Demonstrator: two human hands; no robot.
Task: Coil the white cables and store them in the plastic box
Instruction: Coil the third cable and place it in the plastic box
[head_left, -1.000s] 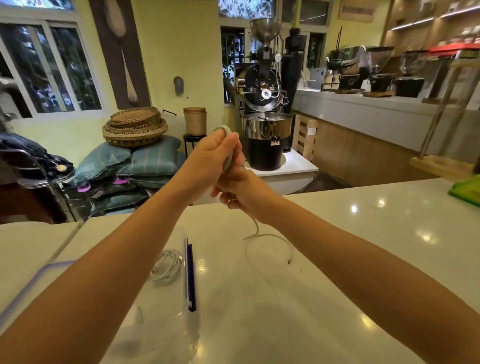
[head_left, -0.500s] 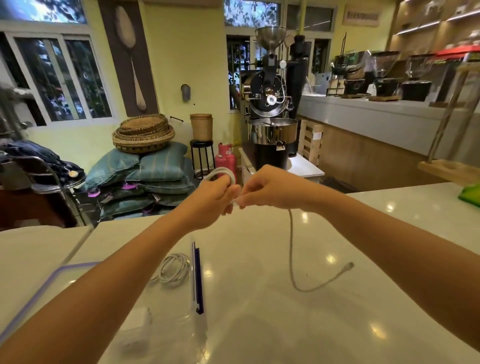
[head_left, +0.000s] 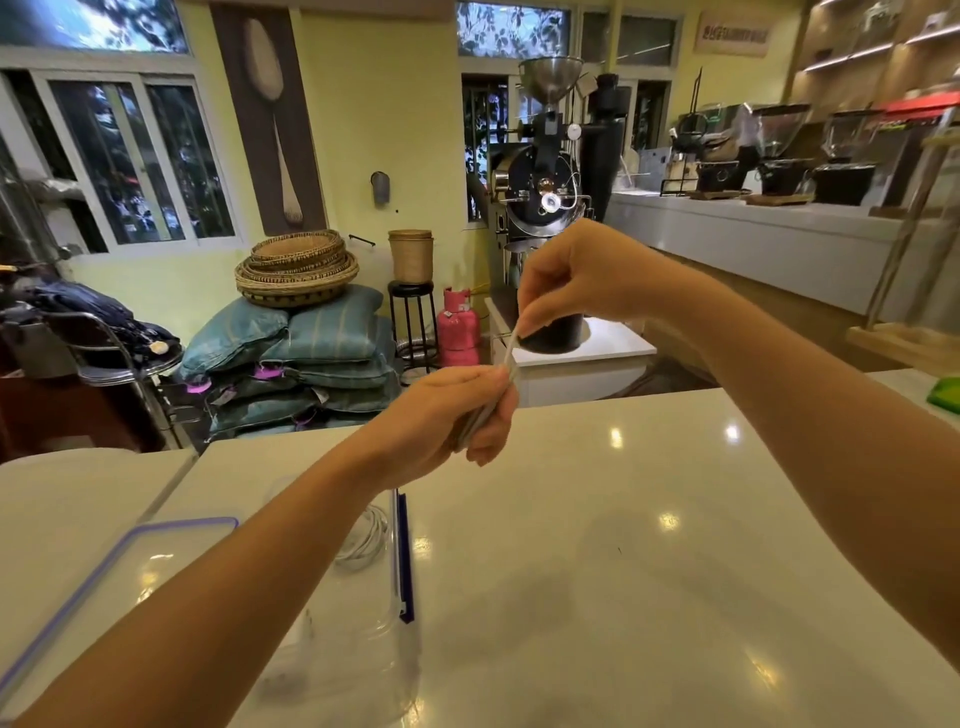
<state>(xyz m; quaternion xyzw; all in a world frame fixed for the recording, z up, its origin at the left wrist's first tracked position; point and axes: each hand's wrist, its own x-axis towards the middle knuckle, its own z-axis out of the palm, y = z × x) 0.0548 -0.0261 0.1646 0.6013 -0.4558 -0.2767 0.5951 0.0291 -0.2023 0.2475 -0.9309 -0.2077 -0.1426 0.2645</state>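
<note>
My left hand (head_left: 447, 410) is closed around a coiled white cable (head_left: 480, 418), held above the white counter (head_left: 649, 545). My right hand (head_left: 576, 275) sits higher and to the right, pinching the cable's free end (head_left: 511, 345), which runs taut down to the coil. A clear plastic box (head_left: 363, 639) with a blue clip (head_left: 405, 561) stands at the lower left, mostly behind my left forearm. Another coiled white cable (head_left: 366, 538) lies inside it.
The box's clear lid (head_left: 124, 566) with a purple rim lies on the counter left of the box. A green object (head_left: 943, 397) sits at the counter's right edge. Beyond the counter are a coffee roaster, a pink gas cylinder and stacked cushions.
The loose tail that hung onto the counter has been drawn up; no cable lies on the counter now. My right hand rose above the left, pulling the end taut.
</note>
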